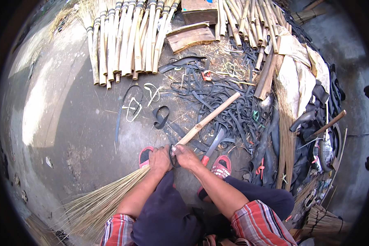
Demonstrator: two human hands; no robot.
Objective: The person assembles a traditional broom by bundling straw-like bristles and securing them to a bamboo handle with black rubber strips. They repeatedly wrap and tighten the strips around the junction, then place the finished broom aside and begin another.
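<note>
My left hand point(159, 159) grips the neck of a broom where its pale straw bristles point(95, 204) meet the wooden handle point(209, 118). The handle runs up and to the right from my hands; the bristles fan out to the lower left. My right hand point(186, 156) holds the same joint from the right side and pinches a black rubber strip point(172, 157) looped around it. Both hands sit close together above my feet in red sandals point(221, 165).
Finished brooms with bamboo handles point(127, 41) lie in a row at the top. Wooden blocks point(191, 37) sit beside them. Black rubber strips point(229, 110) litter the concrete floor point(78, 123). A red-handled knife point(214, 144) lies by my right foot. Cloth and bristle bundles point(285, 139) pile at right.
</note>
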